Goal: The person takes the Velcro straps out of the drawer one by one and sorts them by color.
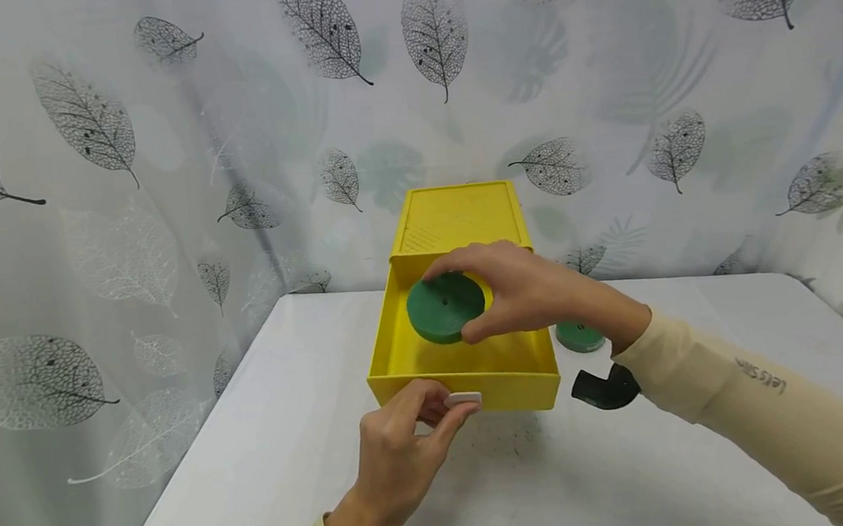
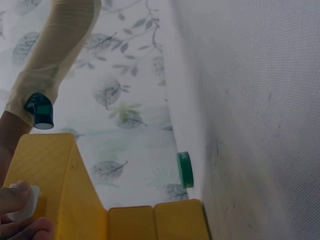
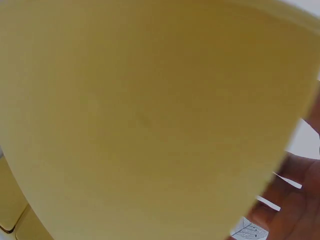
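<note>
A yellow drawer [image 1: 478, 390] stands pulled out of its yellow cabinet [image 1: 462, 213]. My left hand [image 1: 401, 457] pinches the white knob [image 1: 467, 397] on the drawer front; the knob [image 2: 25, 206] also shows in the left wrist view. Over the drawer, my right hand [image 1: 524, 283] grips a thick green disc [image 1: 443, 304] by its rim, thumb and fingers on opposite edges. The disc has a small hole in its middle. In the right wrist view a drawer wall [image 3: 145, 115] fills most of the picture, with some of the right hand [image 3: 295, 200] at the edge.
A second green disc [image 1: 580, 336] lies on the white table [image 1: 312, 389] to the right of the drawer, partly behind the right forearm. A dark curved device [image 1: 604, 389] hangs by the right cuff. A leaf-patterned curtain [image 1: 268, 143] surrounds the table at the back and sides.
</note>
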The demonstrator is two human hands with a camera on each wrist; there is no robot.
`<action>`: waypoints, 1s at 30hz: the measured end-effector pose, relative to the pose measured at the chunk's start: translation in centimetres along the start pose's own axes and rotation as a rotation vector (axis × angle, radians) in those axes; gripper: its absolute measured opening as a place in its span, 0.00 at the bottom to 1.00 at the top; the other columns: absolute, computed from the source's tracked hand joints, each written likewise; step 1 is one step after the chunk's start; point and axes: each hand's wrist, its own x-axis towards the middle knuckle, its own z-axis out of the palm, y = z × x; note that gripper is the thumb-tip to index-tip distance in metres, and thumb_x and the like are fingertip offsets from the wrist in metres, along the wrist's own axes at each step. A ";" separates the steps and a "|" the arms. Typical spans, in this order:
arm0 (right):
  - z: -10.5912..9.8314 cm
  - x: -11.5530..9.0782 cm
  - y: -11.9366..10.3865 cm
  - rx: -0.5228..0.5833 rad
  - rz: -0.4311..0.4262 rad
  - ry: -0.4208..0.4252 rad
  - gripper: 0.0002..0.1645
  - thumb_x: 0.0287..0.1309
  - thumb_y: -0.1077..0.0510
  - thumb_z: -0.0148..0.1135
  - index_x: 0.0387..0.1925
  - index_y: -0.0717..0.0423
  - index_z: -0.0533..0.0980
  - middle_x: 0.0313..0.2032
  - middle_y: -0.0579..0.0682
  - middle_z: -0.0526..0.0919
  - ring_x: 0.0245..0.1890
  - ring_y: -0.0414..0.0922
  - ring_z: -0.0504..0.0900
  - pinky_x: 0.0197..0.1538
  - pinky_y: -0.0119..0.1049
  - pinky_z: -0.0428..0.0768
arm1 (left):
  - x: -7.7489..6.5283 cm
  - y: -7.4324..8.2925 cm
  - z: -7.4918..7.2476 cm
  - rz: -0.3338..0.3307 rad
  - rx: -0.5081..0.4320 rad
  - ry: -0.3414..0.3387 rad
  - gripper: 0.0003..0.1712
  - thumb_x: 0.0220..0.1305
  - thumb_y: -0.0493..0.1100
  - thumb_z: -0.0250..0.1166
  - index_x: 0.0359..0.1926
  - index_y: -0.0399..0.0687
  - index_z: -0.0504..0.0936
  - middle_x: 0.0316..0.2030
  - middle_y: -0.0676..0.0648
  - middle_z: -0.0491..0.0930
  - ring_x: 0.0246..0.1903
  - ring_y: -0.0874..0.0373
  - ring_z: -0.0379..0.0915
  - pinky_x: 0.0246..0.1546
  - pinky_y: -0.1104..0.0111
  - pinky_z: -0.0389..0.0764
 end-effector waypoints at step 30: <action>-4.8 -3.2 0.7 -0.071 0.147 0.105 0.37 0.51 0.59 0.80 0.64 0.53 0.78 0.58 0.51 0.82 0.57 0.52 0.77 0.63 0.61 0.73 | 0.6 0.0 0.1 0.000 0.023 -0.005 0.17 0.57 0.45 0.80 0.38 0.44 0.80 0.31 0.53 0.84 0.25 0.65 0.82 0.30 0.78 0.82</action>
